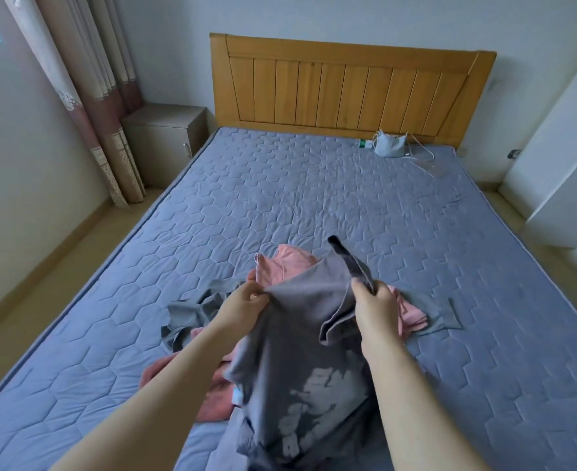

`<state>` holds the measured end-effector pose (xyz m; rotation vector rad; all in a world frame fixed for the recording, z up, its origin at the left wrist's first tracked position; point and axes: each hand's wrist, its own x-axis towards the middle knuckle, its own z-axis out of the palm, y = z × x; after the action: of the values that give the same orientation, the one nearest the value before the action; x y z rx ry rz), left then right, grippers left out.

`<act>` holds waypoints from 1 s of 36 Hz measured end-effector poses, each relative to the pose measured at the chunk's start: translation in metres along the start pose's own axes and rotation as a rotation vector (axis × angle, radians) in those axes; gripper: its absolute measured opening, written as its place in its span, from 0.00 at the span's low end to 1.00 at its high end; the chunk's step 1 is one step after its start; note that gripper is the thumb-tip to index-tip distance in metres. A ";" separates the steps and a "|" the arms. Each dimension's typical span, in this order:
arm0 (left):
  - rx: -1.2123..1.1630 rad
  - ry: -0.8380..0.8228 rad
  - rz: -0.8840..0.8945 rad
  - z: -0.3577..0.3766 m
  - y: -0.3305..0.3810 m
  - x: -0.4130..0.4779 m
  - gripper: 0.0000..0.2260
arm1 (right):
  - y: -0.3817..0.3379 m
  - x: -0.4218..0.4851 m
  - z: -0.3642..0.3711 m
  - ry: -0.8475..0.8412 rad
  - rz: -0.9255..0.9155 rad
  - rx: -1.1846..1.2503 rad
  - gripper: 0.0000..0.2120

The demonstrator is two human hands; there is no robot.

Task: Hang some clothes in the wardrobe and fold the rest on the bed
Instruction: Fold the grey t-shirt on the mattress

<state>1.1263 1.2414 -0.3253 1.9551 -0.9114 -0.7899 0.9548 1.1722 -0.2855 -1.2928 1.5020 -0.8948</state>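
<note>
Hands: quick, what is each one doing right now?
Left hand: closed, pinching the grey shirt.
Right hand: closed, gripping the same grey shirt.

Two forearms, bare right to the frame edge, one at 7 o'clock, one at 5 o'clock. Left hand (246,300) and right hand (377,307), both bare; the fingernails appear short, though detail is coarse.

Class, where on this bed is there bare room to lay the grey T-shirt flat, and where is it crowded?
Bare: the wide middle of the mattress, between headboard and clothes pile, and its left side. Crowded: the near centre under the pile, and the headboard's right end, where a pouch and cables lie.
</note>
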 end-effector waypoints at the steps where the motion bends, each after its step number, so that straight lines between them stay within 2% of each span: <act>1: -0.033 0.019 0.019 -0.002 0.002 -0.001 0.12 | 0.003 -0.002 0.002 0.005 -0.014 -0.085 0.17; 5: -0.005 -0.046 0.127 -0.006 0.017 -0.015 0.09 | 0.012 -0.015 0.011 -0.076 -0.253 -0.578 0.41; 7: 0.007 -0.127 0.195 -0.007 0.025 -0.021 0.08 | 0.014 -0.016 0.018 -0.218 -0.420 -0.671 0.45; 9: -0.009 -0.169 0.252 -0.009 0.032 -0.024 0.09 | 0.012 -0.016 0.025 -0.389 -0.549 -0.744 0.35; 11: -0.052 -0.146 0.296 -0.012 0.035 -0.025 0.09 | 0.012 -0.017 0.028 -0.513 -0.502 -0.763 0.19; 13: -0.094 -0.105 0.302 -0.014 0.034 -0.023 0.08 | 0.015 -0.018 0.029 -0.522 -0.407 -0.640 0.13; 15: -0.104 -0.090 0.292 -0.015 0.029 -0.020 0.09 | 0.016 -0.021 0.028 -0.459 -0.350 -0.496 0.13; 18: -0.024 -0.196 0.210 -0.017 0.017 -0.017 0.17 | 0.016 -0.019 0.025 -0.363 -0.274 -0.348 0.10; 20: 0.118 -0.296 0.150 -0.015 0.005 -0.014 0.24 | 0.011 -0.017 0.022 -0.348 -0.276 -0.305 0.09; 22: 0.177 -0.312 0.119 -0.013 -0.005 -0.012 0.24 | 0.005 -0.016 0.019 -0.369 -0.284 -0.211 0.10; 27: 0.016 -0.236 0.130 -0.015 -0.004 -0.012 0.19 | -0.021 -0.019 0.012 -0.397 -0.380 -0.061 0.09; 28: -0.022 -0.225 0.169 -0.015 -0.001 -0.010 0.17 | -0.026 -0.019 0.012 -0.408 -0.398 -0.016 0.07; 30: -0.041 -0.155 0.208 -0.020 0.011 -0.008 0.07 | -0.039 -0.023 0.011 -0.443 -0.411 0.102 0.02; 31: -0.050 -0.100 0.209 -0.024 0.019 -0.007 0.08 | -0.044 -0.024 0.011 -0.444 -0.420 0.153 0.04; 33: -0.088 0.000 0.253 -0.034 0.035 -0.002 0.08 | -0.056 -0.026 0.009 -0.396 -0.426 0.236 0.08; 35: -0.125 0.089 0.310 -0.047 0.055 -0.001 0.10 | -0.067 -0.025 0.006 -0.266 -0.421 0.274 0.11; 36: -0.154 0.135 0.336 -0.054 0.067 -0.003 0.13 | -0.072 -0.023 0.003 -0.179 -0.419 0.238 0.10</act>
<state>1.1466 1.2384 -0.2414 1.6432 -1.0302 -0.5108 0.9798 1.1816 -0.2145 -1.4896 0.9682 -1.1514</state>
